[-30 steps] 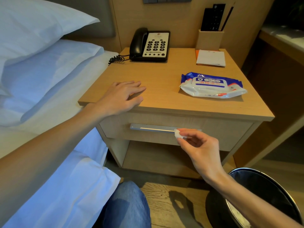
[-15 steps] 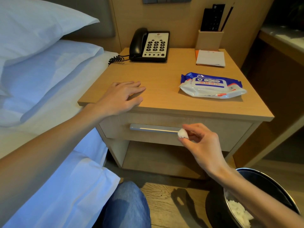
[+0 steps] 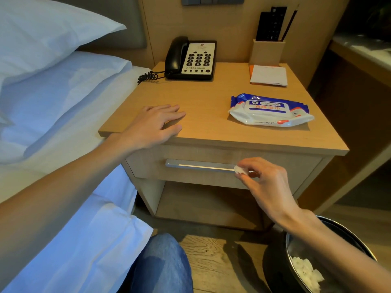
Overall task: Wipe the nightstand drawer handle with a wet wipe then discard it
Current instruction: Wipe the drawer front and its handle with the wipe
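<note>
The wooden nightstand (image 3: 211,98) has one drawer with a long silver handle (image 3: 198,165). My right hand (image 3: 264,182) pinches a small balled white wet wipe (image 3: 240,170) against the right end of that handle. My left hand (image 3: 154,125) lies flat, fingers spread, on the front left corner of the nightstand top. A blue and white pack of wet wipes (image 3: 269,109) rests on the top at the right. A black bin (image 3: 317,261) with white used wipes inside stands on the floor at the lower right, partly behind my right forearm.
A black phone (image 3: 191,59), a notepad (image 3: 268,75) and a wooden pen holder (image 3: 267,50) sit at the back of the nightstand. The bed with white pillows (image 3: 53,66) fills the left. My knee in blue jeans (image 3: 163,265) is below.
My right hand has slid the wipe a little to the right along the handle and turned its back upward. The view has shifted, so the wipes in the bin show. My left hand has stayed put.
</note>
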Demonstrator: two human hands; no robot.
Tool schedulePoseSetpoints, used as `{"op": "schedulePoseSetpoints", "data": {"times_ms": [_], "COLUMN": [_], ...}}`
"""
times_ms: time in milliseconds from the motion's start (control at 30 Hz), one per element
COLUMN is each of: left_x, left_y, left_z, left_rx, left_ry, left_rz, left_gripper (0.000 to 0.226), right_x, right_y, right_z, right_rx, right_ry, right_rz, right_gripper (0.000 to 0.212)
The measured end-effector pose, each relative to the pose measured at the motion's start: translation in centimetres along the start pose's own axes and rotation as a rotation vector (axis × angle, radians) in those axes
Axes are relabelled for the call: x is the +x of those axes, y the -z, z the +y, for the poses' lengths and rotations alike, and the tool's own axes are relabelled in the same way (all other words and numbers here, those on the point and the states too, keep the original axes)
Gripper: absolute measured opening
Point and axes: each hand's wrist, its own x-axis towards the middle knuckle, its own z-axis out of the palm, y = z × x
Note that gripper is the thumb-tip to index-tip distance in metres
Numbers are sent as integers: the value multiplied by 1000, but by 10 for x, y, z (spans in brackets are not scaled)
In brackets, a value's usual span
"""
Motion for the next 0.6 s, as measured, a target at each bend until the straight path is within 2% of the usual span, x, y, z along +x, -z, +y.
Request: {"op": "schedulePoseSetpoints", "data": {"times_ms": [200, 367, 600], "left_x": [0, 0, 0], "left_y": [0, 0, 1], "left_z": [1, 1, 3], "left_rx": [-3, -2, 18], "left_ry": [2, 7, 23], "left_rz": [3, -5, -12], "left_gripper": [70, 70, 71], "right_x": [4, 21, 56], "right_y": [-5, -31, -80], "right_z": [-2, -15, -57], "right_rx": [45, -147, -416], "right_ry": [-34, 255, 356], "right_rz": [-16, -152, -318], "right_gripper": [28, 12, 19]}}
